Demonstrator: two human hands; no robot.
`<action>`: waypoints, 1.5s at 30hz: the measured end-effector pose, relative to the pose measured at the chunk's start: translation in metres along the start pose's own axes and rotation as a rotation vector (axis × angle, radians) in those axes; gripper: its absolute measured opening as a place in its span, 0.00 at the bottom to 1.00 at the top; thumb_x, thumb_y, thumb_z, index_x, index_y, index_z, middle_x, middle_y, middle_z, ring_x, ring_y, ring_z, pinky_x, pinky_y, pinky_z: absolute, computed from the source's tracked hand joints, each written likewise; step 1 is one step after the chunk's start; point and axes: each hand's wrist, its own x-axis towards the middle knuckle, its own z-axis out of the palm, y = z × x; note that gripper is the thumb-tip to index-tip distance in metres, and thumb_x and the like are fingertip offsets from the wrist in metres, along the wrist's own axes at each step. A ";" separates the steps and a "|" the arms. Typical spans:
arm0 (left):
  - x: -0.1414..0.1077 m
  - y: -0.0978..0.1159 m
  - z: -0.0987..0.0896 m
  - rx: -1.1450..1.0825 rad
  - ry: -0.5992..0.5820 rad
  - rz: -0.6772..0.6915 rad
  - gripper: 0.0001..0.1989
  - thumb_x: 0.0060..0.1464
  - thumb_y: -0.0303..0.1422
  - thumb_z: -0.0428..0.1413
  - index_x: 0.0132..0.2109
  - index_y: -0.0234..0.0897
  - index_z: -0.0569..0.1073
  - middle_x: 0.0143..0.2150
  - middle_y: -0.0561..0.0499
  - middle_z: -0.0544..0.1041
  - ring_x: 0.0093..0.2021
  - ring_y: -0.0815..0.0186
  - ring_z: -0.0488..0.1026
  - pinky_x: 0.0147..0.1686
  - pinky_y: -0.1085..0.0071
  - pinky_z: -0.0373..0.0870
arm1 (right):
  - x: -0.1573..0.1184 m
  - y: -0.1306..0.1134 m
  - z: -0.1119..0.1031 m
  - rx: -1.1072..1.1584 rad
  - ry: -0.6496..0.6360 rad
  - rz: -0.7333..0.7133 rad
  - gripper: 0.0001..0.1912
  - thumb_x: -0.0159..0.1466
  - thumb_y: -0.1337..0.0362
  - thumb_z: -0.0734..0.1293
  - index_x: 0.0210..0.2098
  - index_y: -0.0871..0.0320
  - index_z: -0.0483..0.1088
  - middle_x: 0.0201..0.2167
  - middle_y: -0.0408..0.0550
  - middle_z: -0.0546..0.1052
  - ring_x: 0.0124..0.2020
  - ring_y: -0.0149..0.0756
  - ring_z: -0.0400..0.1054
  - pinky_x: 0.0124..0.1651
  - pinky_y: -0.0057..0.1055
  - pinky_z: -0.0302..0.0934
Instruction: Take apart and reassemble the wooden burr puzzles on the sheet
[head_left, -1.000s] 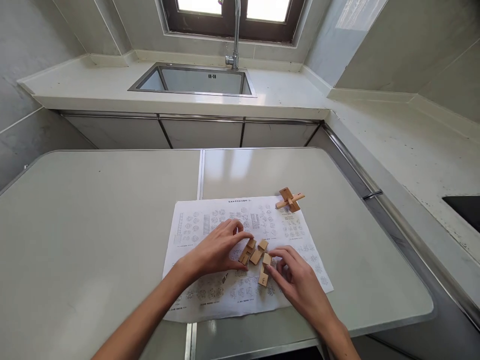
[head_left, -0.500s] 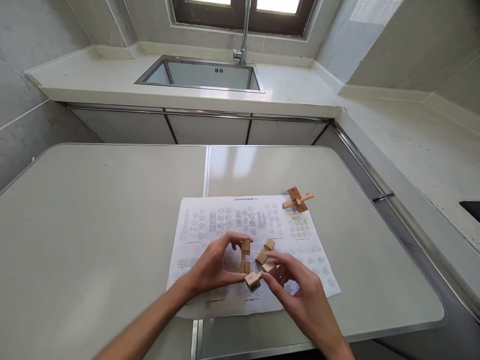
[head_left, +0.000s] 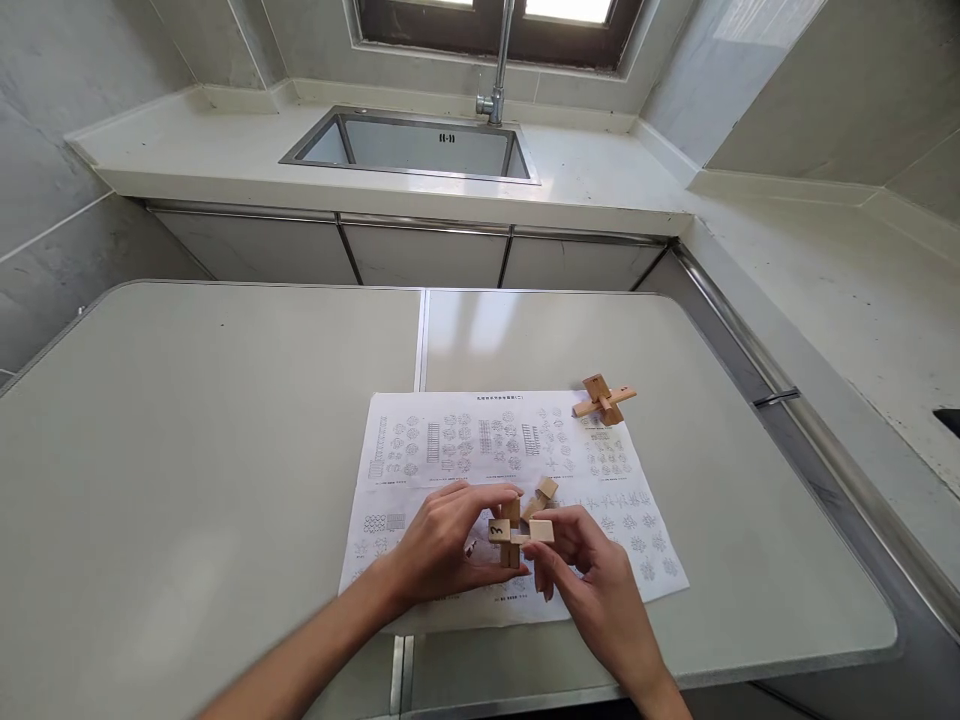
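My left hand (head_left: 448, 538) grips an upright notched wooden block (head_left: 510, 556) between thumb and fingertips, above the printed sheet. My right hand (head_left: 592, 575) pinches a second notched wooden block (head_left: 541, 532) by its right end. That block lies crosswise against the upright one, and a black "3" marks its left end. How deep the two sit together cannot be told. Just behind my hands, one more notched wooden block (head_left: 547, 489) rests on the paper, partly hidden by the held pieces.
Line diagrams cover the white paper sheet (head_left: 427, 470) under my hands. An assembled wooden cross puzzle (head_left: 604, 400) sits at its far right corner. The table (head_left: 225, 450) has a metal seam. Beyond are a counter with a sink (head_left: 420, 150) and a tap (head_left: 495, 100).
My right hand has brought the numbered block up and left, from below the upright block to across its middle, and turned it level. The camera view has shifted slightly.
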 end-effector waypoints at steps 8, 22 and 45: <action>0.003 0.005 -0.002 0.020 0.041 0.071 0.33 0.54 0.41 0.71 0.61 0.42 0.66 0.47 0.45 0.86 0.52 0.55 0.84 0.47 0.63 0.79 | -0.001 -0.001 -0.001 -0.113 -0.010 -0.003 0.17 0.70 0.47 0.69 0.45 0.54 0.72 0.26 0.42 0.77 0.25 0.34 0.70 0.29 0.28 0.66; 0.000 0.007 0.001 -0.024 0.042 0.121 0.33 0.55 0.42 0.70 0.62 0.40 0.66 0.54 0.40 0.84 0.47 0.57 0.85 0.48 0.63 0.80 | 0.000 -0.004 0.001 -0.146 0.025 0.085 0.20 0.67 0.43 0.70 0.38 0.54 0.71 0.25 0.43 0.78 0.25 0.35 0.67 0.30 0.28 0.62; -0.002 0.003 0.000 -0.100 0.043 -0.072 0.40 0.49 0.43 0.74 0.65 0.43 0.66 0.57 0.42 0.81 0.55 0.54 0.82 0.53 0.61 0.80 | 0.010 -0.009 -0.010 -0.041 0.121 0.151 0.24 0.70 0.40 0.65 0.44 0.55 0.71 0.24 0.42 0.73 0.24 0.34 0.64 0.28 0.30 0.62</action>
